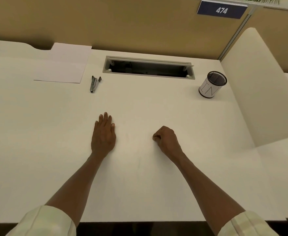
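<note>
both hands down on the white desk (139, 103), nothing in either. left hand (103, 135) lies flat, palm down, fingers straight & close together, thumb alongside, resting on bare desktop. right hand (167, 139) sits to its right w/ a clear gap between them, fingers curled under into a loose fist, thumb tip against the index; no obj visible inside it. nearest thing is the small metal stapler (95, 83), lying on the desk beyond the left hand's fingertips, well apart from them, its length running roughly away from the person. just left of the stapler & a bit further back, a sheet of white paper (65, 65) lies flat, its near corner close to the stapler, not touching. behind, centre, an open cable slot (148, 68) set into the desk. far right, a mesh pen cup (212, 85) stands upright w/ a white wrap lettered "in". tan partition (122, 23) at the back w/ a blue plate (222, 10) reading 474. pale sleeves (44, 220) end near both elbows.
</note>
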Tool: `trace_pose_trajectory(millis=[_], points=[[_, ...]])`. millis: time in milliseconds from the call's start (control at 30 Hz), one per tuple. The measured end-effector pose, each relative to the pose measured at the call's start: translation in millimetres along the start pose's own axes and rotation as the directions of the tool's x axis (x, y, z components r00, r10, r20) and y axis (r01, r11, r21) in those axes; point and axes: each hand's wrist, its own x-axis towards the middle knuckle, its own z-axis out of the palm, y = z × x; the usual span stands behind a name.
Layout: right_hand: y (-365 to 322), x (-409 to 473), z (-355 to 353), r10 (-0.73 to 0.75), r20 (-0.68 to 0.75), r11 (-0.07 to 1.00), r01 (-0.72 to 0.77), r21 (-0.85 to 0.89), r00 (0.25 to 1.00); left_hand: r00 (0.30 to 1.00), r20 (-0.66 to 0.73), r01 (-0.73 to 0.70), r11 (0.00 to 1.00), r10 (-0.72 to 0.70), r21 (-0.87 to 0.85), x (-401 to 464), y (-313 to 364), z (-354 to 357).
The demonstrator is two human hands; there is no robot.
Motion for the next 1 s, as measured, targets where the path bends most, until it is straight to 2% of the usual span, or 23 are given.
trace_pose_trajectory(millis=[233,467,733,867,933,1000], points=[[8.8,0.2,10.6,-0.211,-0.026,0.943,0.197,-0.268,0.977,1.0,0.003,-0.002,1.0,0.002,-0.002,-0.8,-0.7,0.8],[11.8,-1.5,9.3,-0.292,-0.049,0.93,0.272,-0.246,0.955,1.0,-0.022,-0.014,1.0,0.014,0.012,-1.6,0.6,0.5],[18.8,6.1,11.6,-0.179,-0.057,0.977,0.171,-0.125,0.982,1.0,-0.018,-0.003,1.0,0.003,0.002,-0.9,0.5,0.7],[22.5,3.2,5.8,-0.126,-0.007,0.992,0.126,0.012,0.992,1.0,-0.024,-0.003,1.0,0.003,-0.001,-1.2,1.0,0.2],[20.7,1.5,3.4,-0.089,0.036,0.995,0.087,0.043,0.995,1.0,-0.024,-0.001,1.0,0.001,-0.001,-1.5,1.0,0.2],[17.4,0.5,3.8,-0.065,0.018,0.997,0.065,0.042,0.998,1.0,-0.023,-0.004,1.0,0.004,0.003,-1.4,1.1,0.5]])
